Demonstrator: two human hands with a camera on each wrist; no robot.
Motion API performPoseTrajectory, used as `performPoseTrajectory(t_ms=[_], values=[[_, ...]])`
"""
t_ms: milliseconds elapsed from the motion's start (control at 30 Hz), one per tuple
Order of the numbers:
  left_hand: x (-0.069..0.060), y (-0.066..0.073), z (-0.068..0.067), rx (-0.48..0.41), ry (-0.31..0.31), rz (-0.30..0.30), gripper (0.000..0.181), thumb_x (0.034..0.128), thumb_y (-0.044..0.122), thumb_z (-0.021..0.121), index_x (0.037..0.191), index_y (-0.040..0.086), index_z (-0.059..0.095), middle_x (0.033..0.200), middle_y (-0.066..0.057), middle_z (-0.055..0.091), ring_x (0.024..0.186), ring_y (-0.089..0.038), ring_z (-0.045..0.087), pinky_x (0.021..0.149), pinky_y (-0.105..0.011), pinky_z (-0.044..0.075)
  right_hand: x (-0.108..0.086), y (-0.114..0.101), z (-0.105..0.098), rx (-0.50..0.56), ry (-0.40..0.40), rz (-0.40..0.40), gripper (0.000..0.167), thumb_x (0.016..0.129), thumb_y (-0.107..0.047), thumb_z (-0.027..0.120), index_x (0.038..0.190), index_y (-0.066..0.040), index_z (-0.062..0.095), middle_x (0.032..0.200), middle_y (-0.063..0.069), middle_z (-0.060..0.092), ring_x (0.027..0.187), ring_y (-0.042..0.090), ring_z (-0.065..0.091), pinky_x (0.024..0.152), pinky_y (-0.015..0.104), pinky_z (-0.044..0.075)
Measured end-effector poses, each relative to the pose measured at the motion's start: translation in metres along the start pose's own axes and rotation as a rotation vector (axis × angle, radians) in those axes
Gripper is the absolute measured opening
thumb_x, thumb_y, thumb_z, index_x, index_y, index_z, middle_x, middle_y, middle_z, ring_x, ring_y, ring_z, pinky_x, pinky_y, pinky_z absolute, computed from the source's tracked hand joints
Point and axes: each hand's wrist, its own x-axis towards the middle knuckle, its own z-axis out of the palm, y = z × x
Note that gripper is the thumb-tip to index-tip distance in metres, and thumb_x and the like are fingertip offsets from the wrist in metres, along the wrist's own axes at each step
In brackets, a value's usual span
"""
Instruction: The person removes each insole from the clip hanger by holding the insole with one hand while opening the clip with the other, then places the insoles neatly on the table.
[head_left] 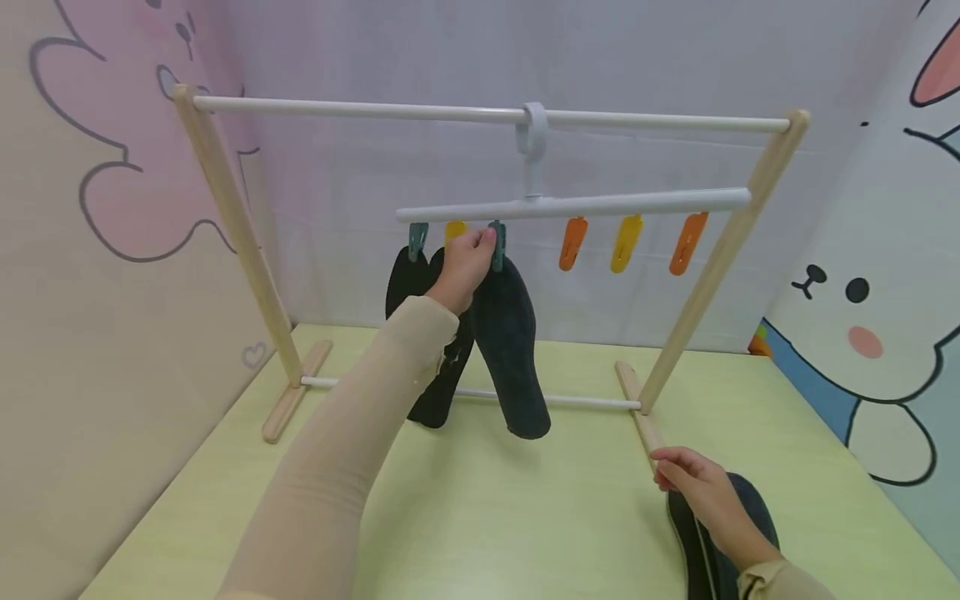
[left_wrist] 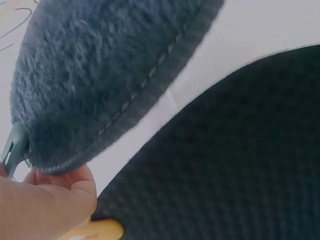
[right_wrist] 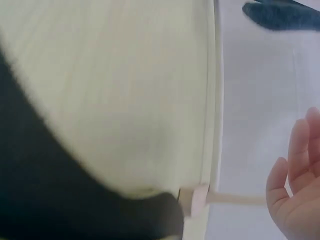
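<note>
Dark insoles hang from a white clip hanger [head_left: 465,212]. My left hand [head_left: 467,265] is at the top of the right-hand insole [head_left: 512,358] and pinches the dark green clip [head_left: 498,247] there. In the left wrist view this insole [left_wrist: 100,75] has a fuzzy, stitched face, and my fingertips lie partly behind its end. Another insole [head_left: 435,408] hangs to the left, partly covered by my hand and sleeve, near a green clip [head_left: 417,240] and a yellow clip [head_left: 454,230]. My right hand [head_left: 705,496], fingers loosely bent, is over more dark insoles [head_left: 753,504] on the table.
The hanger hooks over the top white rod [head_left: 360,110] of a wooden-legged rack [head_left: 232,233]. On the hanger's right are an orange clip [head_left: 573,243], a yellow clip [head_left: 627,243] and another orange clip [head_left: 687,243]. A lower rod [head_left: 585,402] crosses just above the table [head_left: 465,517].
</note>
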Motion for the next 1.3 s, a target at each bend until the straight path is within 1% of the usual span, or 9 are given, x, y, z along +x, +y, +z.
performPoseTrajectory(t_ms=[100,267,367,433,500,667,867,1067,1300], values=[[-0.001,0.0,0.0,-0.032,-0.027,-0.009,0.04,0.1045,0.028,0.039,0.129,0.0,0.053,0.131,-0.011,0.049,0.129,-0.024,0.041,0.11,-0.043,0.027,0.003,-0.005,0.007,-0.008,-0.021,-0.052,0.022,0.098,-0.004,0.052,0.11,0.013,0.059,0.079,0.0,0.062,0.073,0.01,0.058,0.071,0.025,0.049],[-0.001,-0.002,0.001,-0.034,-0.071,-0.014,0.04,0.1052,0.03,0.036,0.121,-0.003,0.052,0.12,-0.01,0.047,0.126,-0.024,0.041,0.11,-0.042,0.027,0.006,-0.015,0.017,0.006,-0.044,-0.124,0.02,0.097,-0.003,0.053,0.108,0.011,0.06,0.079,0.003,0.061,0.073,0.011,0.058,0.07,0.026,0.049],[-0.001,-0.003,0.001,-0.028,-0.101,-0.027,0.042,0.1054,0.03,0.034,0.13,0.001,0.051,0.134,-0.008,0.046,0.132,-0.021,0.037,0.111,-0.042,0.025,0.009,-0.02,0.022,0.023,-0.059,-0.158,0.02,0.096,-0.001,0.052,0.108,0.013,0.059,0.079,0.003,0.061,0.072,0.01,0.057,0.07,0.025,0.049],[0.0,-0.003,0.001,-0.025,-0.117,-0.031,0.041,0.1053,0.031,0.034,0.127,0.001,0.051,0.14,-0.007,0.043,0.135,-0.02,0.034,0.112,-0.042,0.023,0.011,-0.022,0.025,0.013,-0.066,-0.17,0.02,0.096,0.0,0.051,0.109,0.014,0.059,0.079,0.003,0.06,0.071,0.009,0.057,0.07,0.026,0.049],[0.0,-0.002,0.0,-0.021,-0.13,-0.038,0.043,0.105,0.032,0.034,0.133,0.003,0.05,0.148,-0.004,0.038,0.139,-0.02,0.029,0.112,-0.042,0.022,0.012,-0.024,0.026,-0.002,-0.07,-0.182,0.02,0.096,0.001,0.051,0.109,0.014,0.058,0.079,0.004,0.061,0.071,0.008,0.057,0.071,0.025,0.049],[0.001,-0.001,-0.001,-0.022,-0.139,-0.053,0.048,0.1046,0.032,0.036,0.146,0.009,0.039,0.154,-0.003,0.031,0.141,-0.02,0.024,0.113,-0.042,0.02,0.016,-0.032,0.03,-0.036,-0.065,-0.224,0.02,0.096,0.0,0.052,0.111,0.013,0.058,0.08,0.005,0.061,0.072,0.009,0.056,0.072,0.026,0.049],[0.002,-0.001,-0.002,-0.026,-0.124,-0.053,0.046,0.1047,0.031,0.036,0.142,0.006,0.043,0.146,-0.007,0.039,0.136,-0.022,0.032,0.112,-0.041,0.023,0.02,-0.043,0.037,-0.014,-0.085,-0.281,0.021,0.095,0.0,0.053,0.111,0.013,0.058,0.08,0.006,0.061,0.071,0.009,0.057,0.071,0.026,0.048],[0.002,0.002,-0.003,-0.013,-0.146,-0.058,0.047,0.1038,0.03,0.039,0.145,0.007,0.041,0.148,-0.005,0.039,0.138,-0.021,0.031,0.112,-0.039,0.023,0.026,-0.05,0.047,0.001,-0.111,-0.285,0.02,0.095,0.003,0.052,0.111,0.014,0.058,0.079,0.006,0.061,0.072,0.011,0.056,0.069,0.026,0.049],[0.001,0.008,-0.005,0.039,-0.212,-0.102,0.048,0.1036,0.034,0.039,0.145,0.01,0.042,0.152,-0.001,0.034,0.141,-0.022,0.025,0.113,-0.042,0.02,0.033,-0.063,0.058,-0.105,-0.103,-0.266,0.021,0.095,-0.001,0.053,0.113,0.008,0.059,0.082,0.006,0.062,0.077,0.02,0.058,0.071,0.028,0.048]])
